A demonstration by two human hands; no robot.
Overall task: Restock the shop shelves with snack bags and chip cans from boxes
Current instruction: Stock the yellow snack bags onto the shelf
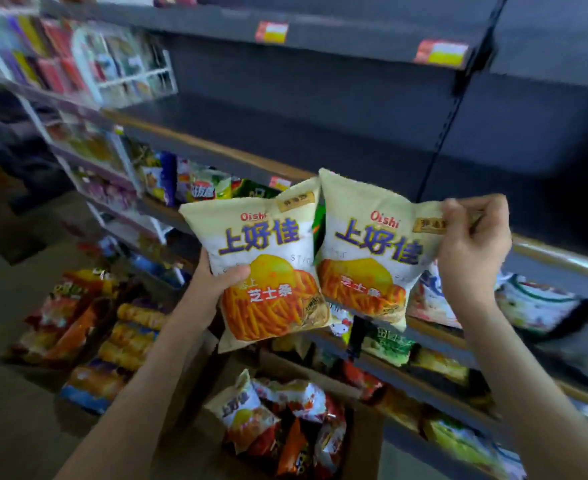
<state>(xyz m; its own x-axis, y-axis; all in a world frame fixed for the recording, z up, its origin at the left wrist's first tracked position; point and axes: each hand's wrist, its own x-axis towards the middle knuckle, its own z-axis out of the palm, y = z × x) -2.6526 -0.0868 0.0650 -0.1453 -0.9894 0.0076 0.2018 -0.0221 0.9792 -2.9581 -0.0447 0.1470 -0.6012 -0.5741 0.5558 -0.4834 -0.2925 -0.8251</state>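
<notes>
I should carry both bags up to the bare dark shelf point(285, 126) and stand them upright, labels out, side by side, holding gently so the sticks inside don't get crushed. My left hand point(216, 282) grips the left Oishi cheese-stick bag point(268, 265) by its lower left edge, thumb curled over the front, while my right hand point(469, 247) pinches the top right corner of the right Oishi cheese-stick bag point(372, 251), which hangs from it. The two bags touch edge to edge in front of the shelves, above the open cardboard box point(367, 445) of snacks.
</notes>
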